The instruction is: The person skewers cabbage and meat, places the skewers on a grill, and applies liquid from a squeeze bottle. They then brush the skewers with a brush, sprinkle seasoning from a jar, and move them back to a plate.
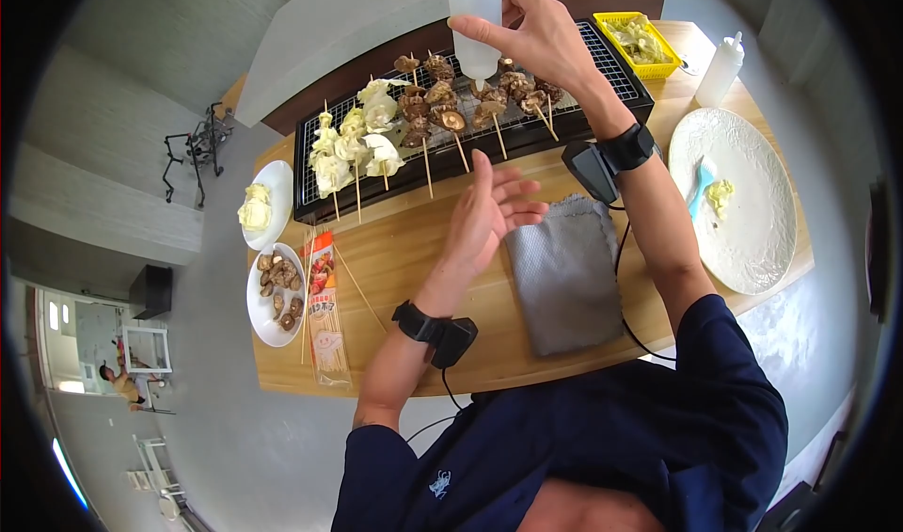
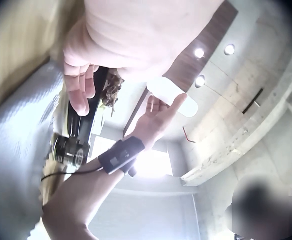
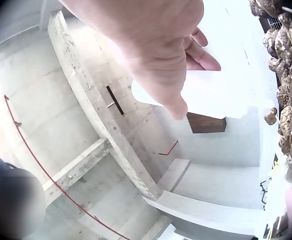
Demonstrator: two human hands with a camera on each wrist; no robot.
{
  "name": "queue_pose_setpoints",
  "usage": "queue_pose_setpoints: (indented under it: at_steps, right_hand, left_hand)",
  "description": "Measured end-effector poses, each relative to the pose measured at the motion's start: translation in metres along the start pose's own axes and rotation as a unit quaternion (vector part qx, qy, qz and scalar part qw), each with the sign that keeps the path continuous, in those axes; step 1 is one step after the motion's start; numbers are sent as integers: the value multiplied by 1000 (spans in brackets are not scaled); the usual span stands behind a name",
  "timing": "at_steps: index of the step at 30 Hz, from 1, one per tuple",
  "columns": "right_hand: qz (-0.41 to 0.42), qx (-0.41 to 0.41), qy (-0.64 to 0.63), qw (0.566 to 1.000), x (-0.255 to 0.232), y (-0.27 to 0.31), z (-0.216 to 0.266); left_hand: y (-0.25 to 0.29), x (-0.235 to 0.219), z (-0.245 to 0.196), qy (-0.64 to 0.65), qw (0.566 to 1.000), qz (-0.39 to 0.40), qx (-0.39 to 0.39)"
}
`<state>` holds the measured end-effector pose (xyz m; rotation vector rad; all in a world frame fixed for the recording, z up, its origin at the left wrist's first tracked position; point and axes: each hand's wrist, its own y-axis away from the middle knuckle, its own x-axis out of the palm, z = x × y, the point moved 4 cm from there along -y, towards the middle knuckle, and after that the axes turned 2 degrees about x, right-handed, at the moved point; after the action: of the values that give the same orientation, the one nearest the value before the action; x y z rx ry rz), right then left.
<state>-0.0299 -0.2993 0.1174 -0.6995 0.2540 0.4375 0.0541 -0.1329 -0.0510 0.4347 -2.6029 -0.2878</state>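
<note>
My right hand (image 1: 550, 45) grips a white squeeze bottle (image 1: 475, 15), thumb on one side and fingers behind. The bottle is turned nozzle down over mushroom skewers (image 1: 442, 95) on a black grill (image 1: 621, 85). In the right wrist view, the pale bottle (image 3: 206, 95) shows beside my thumb, with mushrooms (image 3: 288, 120) at the right. My left hand (image 1: 482, 220) hovers in front of the grill near the skewer ends, fingers extended and holding nothing. Cabbage skewers (image 1: 329, 165) lie on the grill's left part.
A grey cloth (image 1: 569, 278) lies at the table's front. On the left are plates of cabbage (image 1: 254, 207) and mushrooms (image 1: 279, 273), beside a skewer packet (image 1: 324, 316). Rightward are a large plate (image 1: 752, 240) with a blue brush (image 1: 701, 186), a second bottle (image 1: 720, 73) and a yellow basket (image 1: 663, 66).
</note>
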Motion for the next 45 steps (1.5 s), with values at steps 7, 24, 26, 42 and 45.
queue_pose_setpoints:
  at_steps: [7,24,26,42,45]
  right_hand:
    - [-28,20,-7,999,1,-4,0]
    - [-63,55,-127,988,-5,-4,-5]
    - [-64,43,-135,988,-4,-5,-7]
    - [-19,63,-52,996,13,-7,-34]
    - [-25,12,-8,1000,12,-2,-25]
  left_hand:
    - [-15,24,5,218,974,64,18]
    - [-11,27,-20,49,990,-26,127]
    - [-12,25,-17,51,992,-33,114]
    - [-20,13,3,75,990,-58,100]
    - [-20,12,6,80,990,-67,90]
